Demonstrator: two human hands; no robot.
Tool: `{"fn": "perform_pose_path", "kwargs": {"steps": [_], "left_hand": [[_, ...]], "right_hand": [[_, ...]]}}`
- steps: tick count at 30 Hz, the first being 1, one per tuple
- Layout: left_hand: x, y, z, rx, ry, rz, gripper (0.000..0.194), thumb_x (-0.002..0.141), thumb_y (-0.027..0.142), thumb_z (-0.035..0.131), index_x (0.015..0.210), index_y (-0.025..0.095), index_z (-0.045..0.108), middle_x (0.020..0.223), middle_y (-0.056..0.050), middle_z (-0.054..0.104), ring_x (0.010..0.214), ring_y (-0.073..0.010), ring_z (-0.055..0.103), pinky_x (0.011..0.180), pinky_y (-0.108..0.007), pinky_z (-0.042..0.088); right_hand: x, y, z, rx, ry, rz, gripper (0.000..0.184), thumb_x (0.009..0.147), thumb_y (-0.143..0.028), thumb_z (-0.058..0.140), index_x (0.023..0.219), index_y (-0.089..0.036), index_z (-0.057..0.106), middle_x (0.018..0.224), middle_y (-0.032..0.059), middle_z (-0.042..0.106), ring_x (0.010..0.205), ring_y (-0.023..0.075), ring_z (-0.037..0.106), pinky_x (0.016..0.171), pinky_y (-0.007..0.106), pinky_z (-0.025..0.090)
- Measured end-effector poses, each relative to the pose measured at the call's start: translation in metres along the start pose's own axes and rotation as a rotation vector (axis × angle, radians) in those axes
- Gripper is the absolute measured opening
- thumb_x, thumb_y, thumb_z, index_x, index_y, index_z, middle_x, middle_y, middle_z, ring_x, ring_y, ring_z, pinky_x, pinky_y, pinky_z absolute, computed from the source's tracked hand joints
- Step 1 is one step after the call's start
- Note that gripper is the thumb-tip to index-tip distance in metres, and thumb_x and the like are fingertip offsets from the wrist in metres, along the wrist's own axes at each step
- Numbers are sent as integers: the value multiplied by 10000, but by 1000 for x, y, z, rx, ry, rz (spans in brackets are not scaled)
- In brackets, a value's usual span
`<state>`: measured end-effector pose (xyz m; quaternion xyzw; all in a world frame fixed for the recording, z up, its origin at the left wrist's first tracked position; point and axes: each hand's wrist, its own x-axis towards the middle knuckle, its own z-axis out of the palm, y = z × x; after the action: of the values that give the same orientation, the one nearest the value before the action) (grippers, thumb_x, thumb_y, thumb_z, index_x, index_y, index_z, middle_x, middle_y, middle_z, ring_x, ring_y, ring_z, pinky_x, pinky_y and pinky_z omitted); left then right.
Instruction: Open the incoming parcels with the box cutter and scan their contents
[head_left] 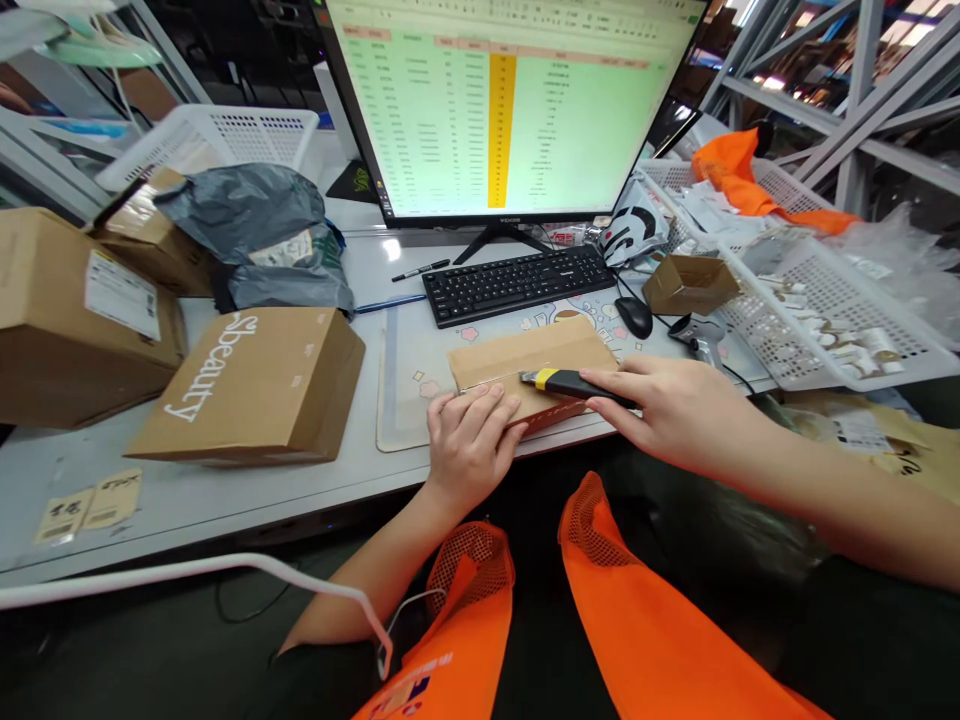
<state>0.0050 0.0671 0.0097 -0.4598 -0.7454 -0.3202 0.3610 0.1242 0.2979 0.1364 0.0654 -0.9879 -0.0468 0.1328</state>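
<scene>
A flat brown cardboard box [540, 350] lies on the desk mat [405, 390] near the front edge of the desk. My left hand [472, 435] rests on the box's near left part, fingers laid flat and pressing it down. In my right hand [660, 405] is a black and yellow utility knife [574, 383], gripped between thumb and fingers. Its tip points left and meets the top of the box around the middle seam. Whether the blade has gone through the cardboard is too small to tell.
Behind the box are a black keyboard [517, 283], a mouse [634, 316] and a monitor [517, 110]. Cartons [247, 385] and a grey plastic parcel [262, 235] crowd the left. At right stand a small open box [690, 284], a scanner [701, 332] and white baskets [825, 310].
</scene>
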Motion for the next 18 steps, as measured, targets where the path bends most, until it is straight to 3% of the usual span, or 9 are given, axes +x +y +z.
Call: {"fn": "perform_pose_path", "kwargs": {"steps": [5, 10, 14, 16, 18], "left_hand": [[0, -3, 2, 9, -9, 1, 255, 965, 260, 779, 1202, 193, 713, 1183, -123, 781, 1099, -301, 693, 1030, -469, 443], [-2, -2, 3, 39, -9, 20, 293, 948, 250, 802, 1212, 180, 695, 1159, -132, 778, 1088, -311, 687, 1021, -479, 445], [15, 3, -16, 80, -100, 34, 193, 985, 276, 751, 1149, 185, 706, 1136, -110, 785, 1026, -291, 693, 999, -483, 433], [43, 1, -25, 101, -272, 62, 140, 1041, 320, 664, 1033, 193, 722, 1040, -84, 787, 930, -265, 687, 970, -482, 429], [80, -7, -24, 123, -500, 106, 270, 1075, 389, 581, 984, 191, 741, 983, -89, 768, 923, -272, 678, 947, -478, 435]], "right_hand": [[-14, 27, -7, -22, -6, 95, 391, 1071, -480, 551, 1308, -275, 786, 904, 57, 738, 690, 178, 629, 565, 315, 340], [-60, 99, 9, -10, 13, 295, 403, 1035, -532, 601, 1286, -293, 807, 907, 78, 753, 743, 230, 655, 635, 335, 428], [-86, 156, 69, -4, 32, 592, 432, 938, -560, 687, 1174, -240, 859, 845, 120, 765, 777, 302, 684, 738, 410, 520], [-79, 163, 110, 134, 48, 720, 460, 955, -527, 642, 1257, -235, 828, 1021, 130, 804, 940, 337, 726, 856, 455, 560], [-61, 156, 147, 329, 58, 771, 528, 972, -530, 593, 1336, -200, 785, 1191, 147, 789, 1102, 345, 725, 991, 485, 560]]}}
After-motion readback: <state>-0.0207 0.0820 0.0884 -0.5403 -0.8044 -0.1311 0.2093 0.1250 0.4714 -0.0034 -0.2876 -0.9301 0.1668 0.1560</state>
